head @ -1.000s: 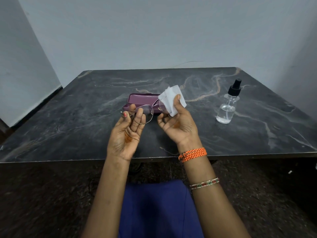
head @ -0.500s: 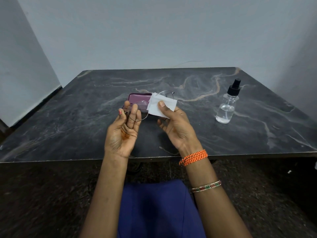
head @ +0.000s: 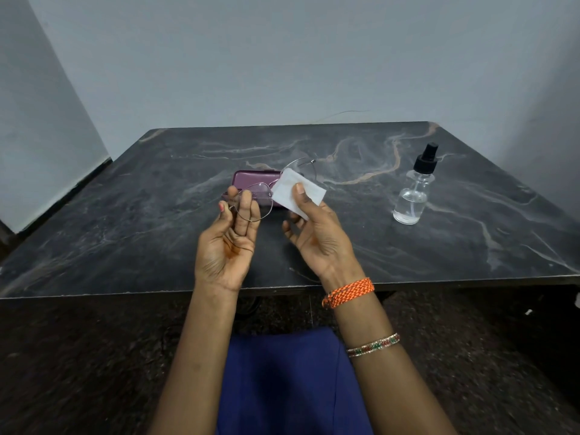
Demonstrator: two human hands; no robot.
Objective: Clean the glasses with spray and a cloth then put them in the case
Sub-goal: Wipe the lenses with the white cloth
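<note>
My left hand (head: 229,246) holds thin wire-rimmed glasses (head: 265,200) by their left lens, fingers curled around the rim. My right hand (head: 317,237) pinches a white cloth (head: 290,191) over the right lens, thumb on top. One temple arm of the glasses sticks up beyond the cloth. Behind both hands a purple glasses case (head: 254,178) lies on the table, partly hidden by the fingers and the cloth. A clear spray bottle (head: 414,196) with a black nozzle stands upright to the right, apart from my hands.
The dark marbled table (head: 125,221) meets a pale wall at the back. Its front edge runs just under my wrists. My lap in blue cloth (head: 282,381) is below the table edge.
Both hands have lifted slightly away from me with the glasses. The cloth has turned from upright to lying flat over the right lens, and the temple arm now shows above it.
</note>
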